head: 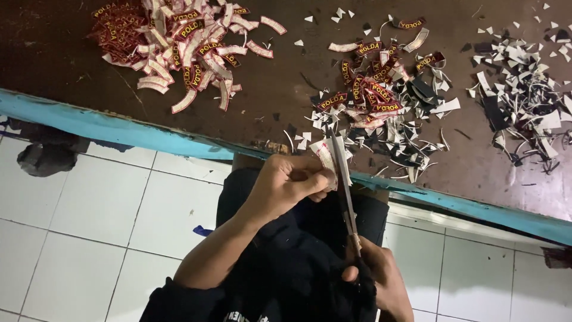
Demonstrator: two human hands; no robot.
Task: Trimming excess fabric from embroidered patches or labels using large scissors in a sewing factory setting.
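Down below the counter's (pixel 119 128) blue edge, the left hand (pixel 286 185) pinches a curved embroidered patch (pixel 326 156) between thumb and fingers, holding it upright with its pale back toward the camera. Just beside it, the right hand (pixel 381 280) is clenched around the dark handles of a pair of scissors (pixel 344 191), whose long blades point up and away from the person and meet the patch at its right edge. Whether the blades are parted or closed on the fabric cannot be told from this angle.

On the dark brown counter top beyond the hands lie three heaps. At far left sits a pile of trimmed patches (pixel 179 45), maroon with yellow lettering, many turned white side up. In the middle, near the scissor tips, is a looser pile of patches mixed with offcuts (pixel 381 95). At far right is a heap of white and black scraps (pixel 524 101), with small white triangles scattered around it.

Under the hands is the person's dark-clothed lap (pixel 286 268), and white floor tiles (pixel 89 238) show on both sides.
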